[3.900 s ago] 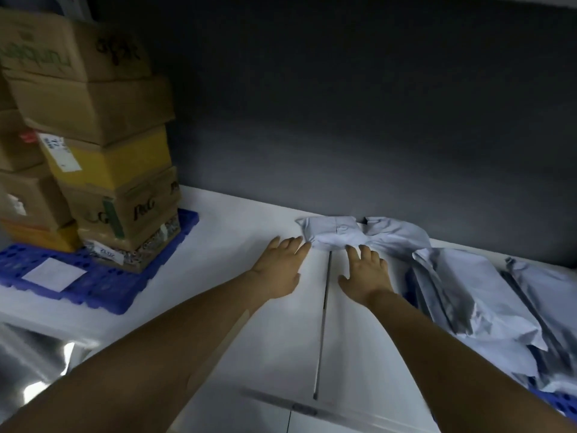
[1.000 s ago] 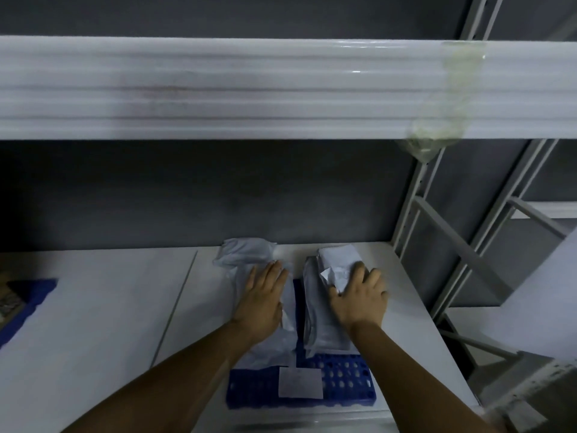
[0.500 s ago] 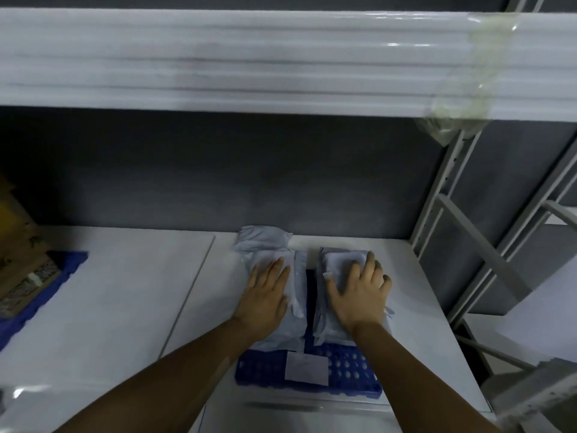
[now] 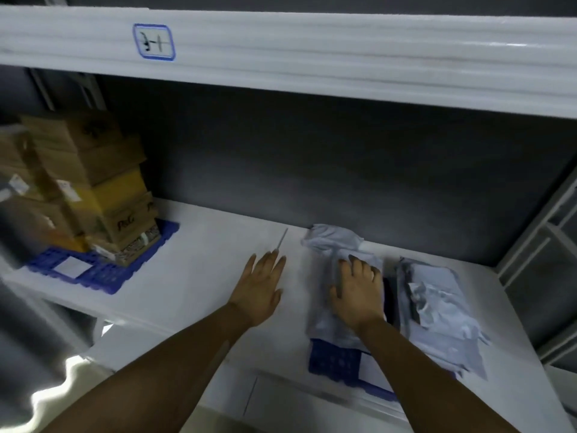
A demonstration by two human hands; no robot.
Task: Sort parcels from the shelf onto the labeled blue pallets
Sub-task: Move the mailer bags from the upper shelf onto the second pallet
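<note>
The right hand (image 4: 359,292) lies palm down with its fingers spread and nearly straight on a grey poly mailer parcel (image 4: 324,321), pressing on it rather than gripping it. The left hand (image 4: 260,292) is open too, palm down, fingers straight and together, over the bare white shelf board (image 4: 193,276) just left of that parcel and apart from it; whether it touches the board cannot be told. The parcel under the right hand lies on a blue pallet (image 4: 332,360) whose near edge carries a white label (image 4: 371,367), partly hidden by the right forearm. Another crumpled grey mailer (image 4: 331,240) lies just beyond the right fingertips, at the far end of the same stack. To the right, across a dark gap, a second pile of grey mailers (image 4: 437,303) rests on the same pallet. Well to the left, a second blue pallet (image 4: 103,276) with its own white label (image 4: 71,265) bears stacked cardboard boxes (image 4: 93,182). Overhead, the white beam of the upper shelf (image 4: 343,54) shows a blue-framed handwritten tag (image 4: 153,42).
</note>
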